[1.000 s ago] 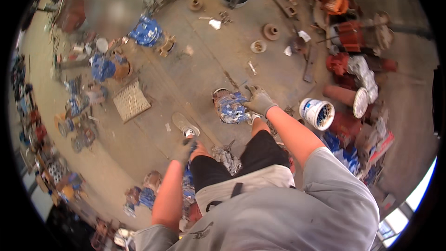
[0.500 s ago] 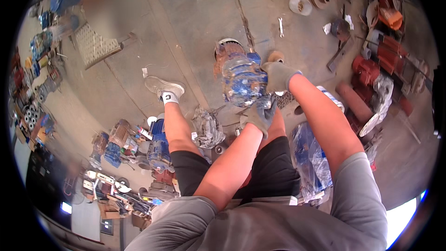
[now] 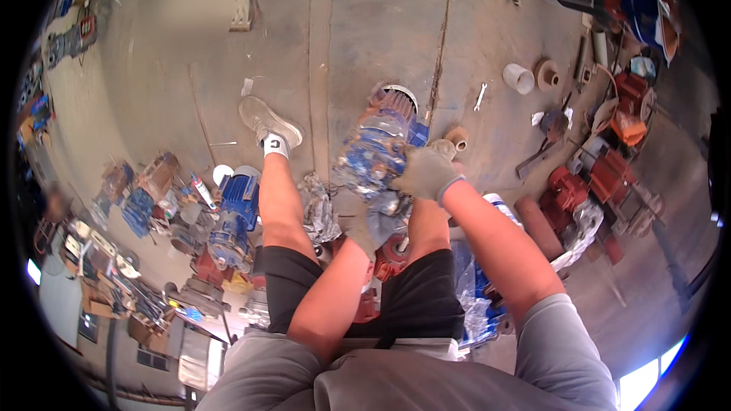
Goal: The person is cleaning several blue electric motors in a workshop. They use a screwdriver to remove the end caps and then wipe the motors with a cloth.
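Between my feet, in front of me, is a worn blue electric motor (image 3: pixel 371 154) with a rusty finned far end (image 3: pixel 392 103). Its far end leans to the right and its near end to the left. My right hand (image 3: pixel 428 173), in a dusty grey work glove, is closed on the right side of the motor's near end. At the bottom of that end my gloved left hand (image 3: pixel 369 228) grips the motor, its fingers partly hidden and slightly blurred. A flanged rusty part (image 3: pixel 457 137) lies just beyond my right hand.
A wrench (image 3: pixel 480 97), a white tub (image 3: pixel 518 78) and a round metal hub (image 3: pixel 547 74) lie ahead on the right. Red machine parts (image 3: pixel 563 190) crowd the right side. Another blue motor (image 3: pixel 237 213) stands at my left, near crumpled plastic wrap (image 3: pixel 318 207).
The view has shifted. The motor has swung so its near end points further left. My left hand has moved left along with it, while my right hand stays on its right side.
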`<state>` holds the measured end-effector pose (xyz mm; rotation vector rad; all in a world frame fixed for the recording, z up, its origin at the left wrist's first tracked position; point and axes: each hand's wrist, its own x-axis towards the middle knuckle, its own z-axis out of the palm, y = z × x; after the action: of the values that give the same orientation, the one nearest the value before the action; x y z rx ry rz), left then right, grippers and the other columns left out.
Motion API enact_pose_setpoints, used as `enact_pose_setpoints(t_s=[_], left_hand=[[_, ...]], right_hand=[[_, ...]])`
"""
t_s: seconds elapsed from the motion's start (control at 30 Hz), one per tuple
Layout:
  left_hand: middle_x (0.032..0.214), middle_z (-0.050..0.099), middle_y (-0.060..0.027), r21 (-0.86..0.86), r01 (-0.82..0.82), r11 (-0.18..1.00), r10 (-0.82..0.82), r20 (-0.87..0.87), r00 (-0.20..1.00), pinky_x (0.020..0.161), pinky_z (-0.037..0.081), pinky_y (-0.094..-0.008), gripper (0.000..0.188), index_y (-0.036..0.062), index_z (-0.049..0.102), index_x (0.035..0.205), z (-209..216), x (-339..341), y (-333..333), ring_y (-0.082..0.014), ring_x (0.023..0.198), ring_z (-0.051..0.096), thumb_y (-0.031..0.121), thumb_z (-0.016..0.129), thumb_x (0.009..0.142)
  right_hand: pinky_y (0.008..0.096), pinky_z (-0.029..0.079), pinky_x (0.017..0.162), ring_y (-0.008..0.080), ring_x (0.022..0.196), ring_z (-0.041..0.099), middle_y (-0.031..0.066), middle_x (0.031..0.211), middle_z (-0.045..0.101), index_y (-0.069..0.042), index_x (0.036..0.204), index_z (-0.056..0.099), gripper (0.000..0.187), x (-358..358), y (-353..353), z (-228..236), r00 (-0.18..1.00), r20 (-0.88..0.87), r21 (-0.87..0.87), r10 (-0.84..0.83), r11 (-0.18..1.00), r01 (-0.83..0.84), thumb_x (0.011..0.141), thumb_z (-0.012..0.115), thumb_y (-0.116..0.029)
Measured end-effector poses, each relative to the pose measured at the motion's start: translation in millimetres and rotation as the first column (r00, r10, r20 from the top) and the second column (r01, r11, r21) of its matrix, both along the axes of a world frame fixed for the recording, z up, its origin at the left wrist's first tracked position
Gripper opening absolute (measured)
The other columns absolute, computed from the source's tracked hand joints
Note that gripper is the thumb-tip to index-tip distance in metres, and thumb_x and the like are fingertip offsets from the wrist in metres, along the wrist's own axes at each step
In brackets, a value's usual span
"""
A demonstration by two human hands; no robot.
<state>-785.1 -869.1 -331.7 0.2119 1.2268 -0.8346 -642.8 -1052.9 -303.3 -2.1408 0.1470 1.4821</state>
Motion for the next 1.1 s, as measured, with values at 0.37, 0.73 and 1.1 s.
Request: enact_pose_setpoints(t_s=[0.37,0.73,1.1], left_hand=[[0.087,0.072,0.0013,0.362,-0.051,0.931,0.047,0.021,0.999,0.056,0.051,-0.0258,0.020,0.0173,0.069,0.104,-102.7,145.6,196.7,-0.0092,0.071,0.064,0.036,0.063,0.107],[0.085,0.070,0.0011,0.180,-0.098,0.979,0.118,-0.106,0.987,0.048,0.049,-0.0283,0.028,0.0185,0.072,0.102,-270.7,213.2,333.1,-0.0132,0.062,0.062,0.046,0.066,0.106],[0.111,0.076,-0.0160,0.302,-0.060,0.952,0.099,-0.115,0.988,0.078,0.063,-0.0451,0.051,0.0033,0.067,0.130,-264.6,202.0,456.3,-0.0310,0.096,0.077,0.050,0.061,0.110]], right_hand=[[0.0494,0.057,0.109,0.0390,0.133,0.070,0.0207,0.139,0.074,-0.006,0.134,0.077,0.053,176.1,249.7,-89.2,0.996,-0.057,-0.087,0.072,0.993,-0.076,0.102,0.061,-0.045],[0.0483,0.051,0.115,0.0368,0.143,0.062,0.0140,0.154,0.067,-0.014,0.142,0.075,0.053,243.8,405.6,-269.7,0.930,-0.150,-0.160,0.335,0.920,-0.357,0.100,0.058,-0.041],[0.0542,0.059,0.092,0.0501,0.104,0.076,0.0263,0.105,0.081,0.000,0.113,0.080,0.059,164.2,414.9,-249.2,0.948,0.017,-0.484,0.316,0.833,-0.269,0.102,0.058,-0.054]])
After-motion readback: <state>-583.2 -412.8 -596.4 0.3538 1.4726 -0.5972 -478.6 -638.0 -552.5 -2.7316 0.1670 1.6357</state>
